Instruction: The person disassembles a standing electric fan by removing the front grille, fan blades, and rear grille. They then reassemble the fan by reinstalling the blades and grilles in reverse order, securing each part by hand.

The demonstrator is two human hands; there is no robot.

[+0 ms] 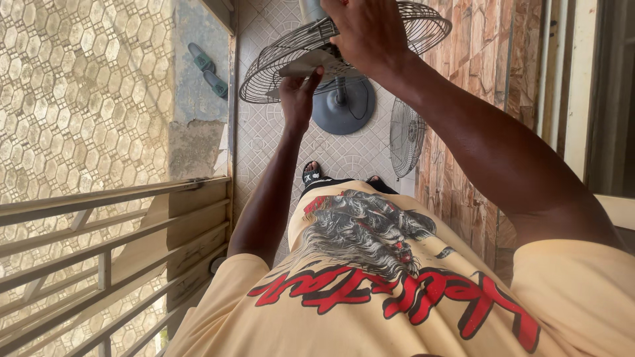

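A standing fan with its front grille off stands before me on a round grey base (344, 106). Its rear wire cage (423, 26) faces up toward me. My left hand (299, 96) pinches the edge of a pale fan blade (305, 64) from below. My right hand (370, 33) rests on top of the fan's hub, fingers closed over it; what lies under the palm is hidden.
The detached front grille (407, 135) leans against the brown stone-tile wall (476, 73) on the right. A metal railing (99, 244) runs along the left. A pair of green slippers (208, 69) lies on a ledge below. The floor is patterned tile.
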